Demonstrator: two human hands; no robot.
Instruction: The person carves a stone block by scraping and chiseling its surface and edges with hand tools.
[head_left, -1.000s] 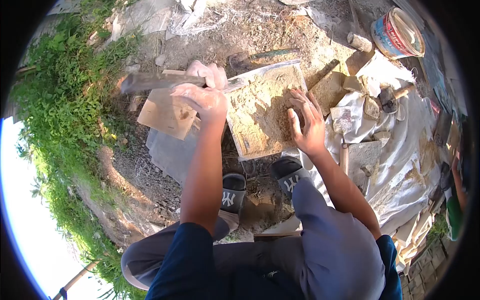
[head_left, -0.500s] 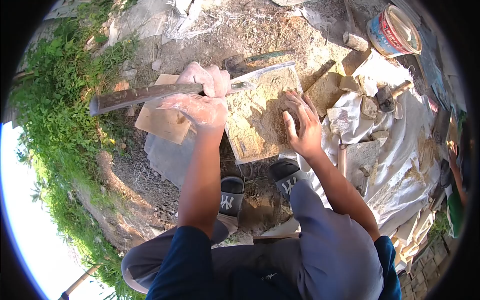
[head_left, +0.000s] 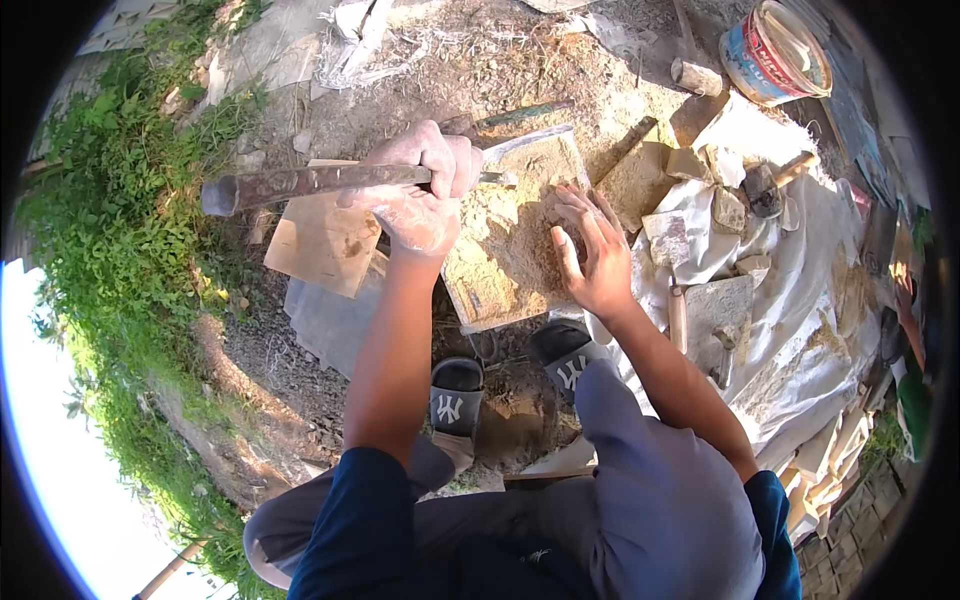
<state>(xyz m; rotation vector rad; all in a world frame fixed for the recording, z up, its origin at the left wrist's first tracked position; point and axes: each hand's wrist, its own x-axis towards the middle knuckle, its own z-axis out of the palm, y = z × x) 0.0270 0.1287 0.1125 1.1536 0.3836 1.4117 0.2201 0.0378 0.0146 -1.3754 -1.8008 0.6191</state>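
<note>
In my left hand [head_left: 425,190], dusted with pale powder, is a long dark chisel-like bar [head_left: 300,182], its fingers wrapped round it. The bar's thick blunt end points left, and its narrow metallic tip [head_left: 500,179] reaches over a flat stone slab [head_left: 495,285]. Whether the tip touches the slab I cannot tell. My right hand [head_left: 598,250] rests on the slab's right part with its fingers spread. The slab's face is rough, yellowish and dusty, lit in patches.
A paint bucket [head_left: 775,52] stands at the upper right. Beside the slab, a white sheet [head_left: 800,290] bears stone pieces, a hammer [head_left: 765,190] and a trowel [head_left: 715,310]. Tan board [head_left: 325,240] lies left. My sandalled feet [head_left: 458,395] are just below the slab. Another person's arm [head_left: 908,310] shows far right.
My left hand and the bar have shifted slightly, the bar's blunt end coming a little to the right. My right hand stays on the slab. The whole view has drifted slightly.
</note>
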